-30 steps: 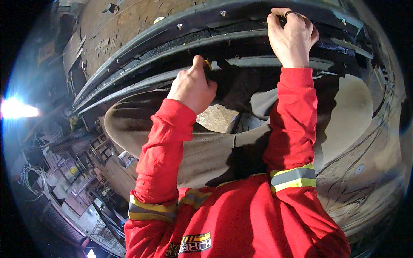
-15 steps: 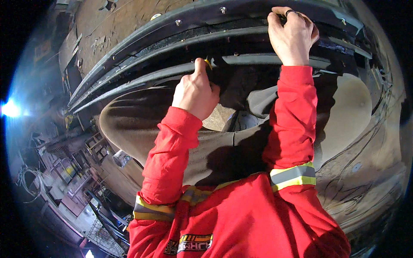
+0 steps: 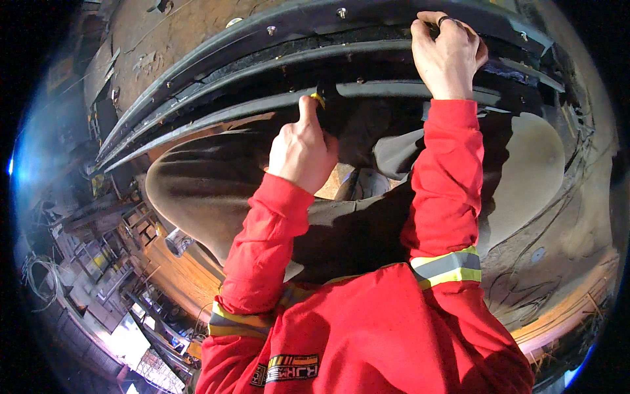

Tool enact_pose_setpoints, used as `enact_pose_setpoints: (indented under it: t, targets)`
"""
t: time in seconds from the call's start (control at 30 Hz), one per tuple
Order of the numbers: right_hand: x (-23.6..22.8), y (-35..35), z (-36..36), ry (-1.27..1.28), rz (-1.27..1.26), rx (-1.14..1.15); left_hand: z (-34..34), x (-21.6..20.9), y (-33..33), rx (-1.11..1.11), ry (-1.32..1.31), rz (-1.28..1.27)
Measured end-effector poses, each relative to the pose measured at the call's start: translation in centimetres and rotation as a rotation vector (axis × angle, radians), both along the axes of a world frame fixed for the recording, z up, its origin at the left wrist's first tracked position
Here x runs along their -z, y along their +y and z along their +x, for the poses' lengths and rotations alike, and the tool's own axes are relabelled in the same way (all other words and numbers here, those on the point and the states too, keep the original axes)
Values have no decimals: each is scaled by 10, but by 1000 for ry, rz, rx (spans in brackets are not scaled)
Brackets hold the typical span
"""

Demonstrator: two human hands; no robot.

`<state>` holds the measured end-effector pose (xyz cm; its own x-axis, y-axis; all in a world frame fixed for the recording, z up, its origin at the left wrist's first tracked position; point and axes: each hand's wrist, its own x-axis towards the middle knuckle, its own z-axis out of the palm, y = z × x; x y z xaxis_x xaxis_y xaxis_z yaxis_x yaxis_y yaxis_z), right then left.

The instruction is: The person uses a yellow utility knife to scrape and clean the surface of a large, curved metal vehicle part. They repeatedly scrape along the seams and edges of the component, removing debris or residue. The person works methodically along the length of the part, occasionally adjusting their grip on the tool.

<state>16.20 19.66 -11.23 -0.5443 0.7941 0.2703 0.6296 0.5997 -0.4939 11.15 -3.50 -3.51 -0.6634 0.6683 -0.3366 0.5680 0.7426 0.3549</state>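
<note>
Long, curved dark rails (image 3: 216,98) run across in front of me, with several shiny bolts (image 3: 341,13) along them. My left hand (image 3: 303,148) is closed, its thumb or index finger stretched along a black-and-yellow tool (image 3: 319,98) at the nearest rail. The palm hides most of that tool, so its kind does not show. Farther up and to the right, my right hand (image 3: 449,56) is curled at the farthest rail, fingertips pinched together. Whatever they grip is hidden. A dark ring (image 3: 441,20) sits on one finger.
My bent knees (image 3: 197,177) spread beneath the rails. Thin cables (image 3: 545,217) trail along the brown surface at right. On the left lie a coil of pale cable (image 3: 42,282), a metal cup-like can (image 3: 178,241) and cluttered racks. Torn brown sheeting (image 3: 154,62) lies beyond the rails.
My left hand has shifted slightly right and down with the tool. The right hand stays nearly in place. The bright glare at far left has faded, and orange light falls on the lower surfaces.
</note>
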Motion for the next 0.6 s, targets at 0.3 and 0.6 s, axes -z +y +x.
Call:
enact_pose_setpoints:
  t: [0.3, 0.6]
  targets:
    - [5, 0, 1, -33, 34, 1, 7, 5, -2, -48, -26, 29]
    - [3, -5, 2, 47, 91, 0, 6, 5, -1, -5, 40, -7]
